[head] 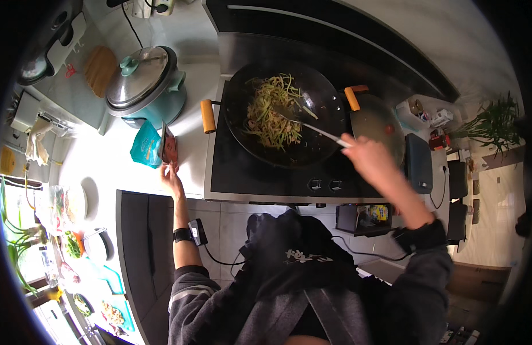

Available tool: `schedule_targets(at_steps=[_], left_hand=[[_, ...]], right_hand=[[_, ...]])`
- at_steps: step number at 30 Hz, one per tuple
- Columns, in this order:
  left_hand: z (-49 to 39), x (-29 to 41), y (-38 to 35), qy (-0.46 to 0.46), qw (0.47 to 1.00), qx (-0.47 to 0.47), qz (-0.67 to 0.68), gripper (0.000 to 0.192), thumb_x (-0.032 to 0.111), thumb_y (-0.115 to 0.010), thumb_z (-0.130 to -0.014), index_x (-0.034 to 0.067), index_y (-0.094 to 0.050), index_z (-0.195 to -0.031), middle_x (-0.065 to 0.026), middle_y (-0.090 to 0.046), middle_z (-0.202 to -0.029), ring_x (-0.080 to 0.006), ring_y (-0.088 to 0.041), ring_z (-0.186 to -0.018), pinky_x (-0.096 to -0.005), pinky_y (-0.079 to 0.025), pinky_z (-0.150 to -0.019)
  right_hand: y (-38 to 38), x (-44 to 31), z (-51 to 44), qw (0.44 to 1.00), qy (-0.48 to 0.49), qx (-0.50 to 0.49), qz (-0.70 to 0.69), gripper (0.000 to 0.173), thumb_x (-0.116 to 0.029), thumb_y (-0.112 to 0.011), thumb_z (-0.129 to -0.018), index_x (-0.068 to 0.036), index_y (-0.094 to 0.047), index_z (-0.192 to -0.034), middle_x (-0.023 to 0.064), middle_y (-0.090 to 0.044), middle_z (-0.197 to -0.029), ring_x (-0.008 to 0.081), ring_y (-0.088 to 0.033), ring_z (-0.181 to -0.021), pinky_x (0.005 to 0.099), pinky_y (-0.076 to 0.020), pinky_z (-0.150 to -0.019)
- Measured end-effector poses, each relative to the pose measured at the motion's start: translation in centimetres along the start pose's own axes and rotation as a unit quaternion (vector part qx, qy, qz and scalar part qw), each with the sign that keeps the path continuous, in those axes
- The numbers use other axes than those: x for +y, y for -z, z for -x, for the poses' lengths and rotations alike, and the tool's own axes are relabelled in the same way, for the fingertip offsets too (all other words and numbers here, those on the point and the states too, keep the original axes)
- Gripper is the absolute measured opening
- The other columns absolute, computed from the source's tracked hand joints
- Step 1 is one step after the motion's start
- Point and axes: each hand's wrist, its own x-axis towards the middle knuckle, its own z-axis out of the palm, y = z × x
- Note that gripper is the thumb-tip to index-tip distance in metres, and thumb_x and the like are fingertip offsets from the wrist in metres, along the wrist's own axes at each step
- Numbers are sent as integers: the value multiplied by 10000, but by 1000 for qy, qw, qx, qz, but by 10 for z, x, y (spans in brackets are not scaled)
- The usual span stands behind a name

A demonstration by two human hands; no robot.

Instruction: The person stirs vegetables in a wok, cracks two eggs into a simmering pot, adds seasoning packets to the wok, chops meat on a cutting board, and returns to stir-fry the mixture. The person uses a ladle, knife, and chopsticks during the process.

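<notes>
A black wok (322, 82) with orange-yellow handles stands on the black glass cooktop (257, 179), holding shredded green vegetables (276, 112) mixed with small brownish bits. My right hand (363, 153) grips the pale handle of a metal spatula (322, 131), whose head lies among the shreds. On the counter left of the cooktop, my left hand (171, 174) has its fingertips at the lower edge of a red and dark packet (169, 148); whether they pinch it cannot be told. A teal pouch (145, 144) stands against that packet's left side.
A teal electric cooker (156, 101) with a glass lid stands behind the pouches. Right of the wok is a second, lidded pan (376, 125), then a dark box (419, 164). The range hood (335, 39) overhangs the back. Plates and teal boards (125, 312) with food lie far left.
</notes>
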Motion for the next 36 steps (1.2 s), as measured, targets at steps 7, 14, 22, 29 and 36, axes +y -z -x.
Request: schedule_targets(at_steps=[7,14,22,29,36], left_hand=[[13,0,0,-22,999,36,18,365,197,-599,-943,-57,-536,-1198,-157,-649,-1005,-246,-664,-931,-347,-569,-807],[0,11,-11,-23,996,64,-49,325,267,-627,-925,-58,-614,-936,-138,-680,-811,-169,-660,-750,-280,-534,-717],[-11,-10,-9,87,990,44,102,385,320,-693,-879,-26,-524,-872,-100,-608,-829,-227,-675,-740,-268,-583,-675],[37,40,-27,103,991,85,-9,603,340,-642,-913,-114,-452,-1262,-185,-581,-1132,-244,-658,-883,-302,-552,-769],[32,146,-116,-107,961,-116,-228,448,365,-449,-992,-45,-629,-1012,-157,-647,-806,-210,-600,-770,-322,-468,-770]], right_hand=[[71,47,-34,992,122,-27,37,236,-132,-686,-787,-125,-725,-1020,142,-693,-844,312,-656,-820,408,-499,-763],[65,28,-61,995,71,66,23,185,-93,-649,-784,-119,-725,-951,174,-656,-878,354,-639,-795,438,-510,-712],[39,59,-66,987,26,44,150,152,-86,-640,-737,-50,-713,-865,163,-686,-803,278,-686,-758,371,-543,-671],[11,76,-97,963,140,200,116,246,-269,-617,-866,-186,-659,-1094,115,-625,-824,281,-637,-711,381,-509,-588],[34,61,-140,931,182,294,116,215,-99,-621,-785,-81,-609,-998,84,-600,-836,237,-623,-808,343,-509,-641]])
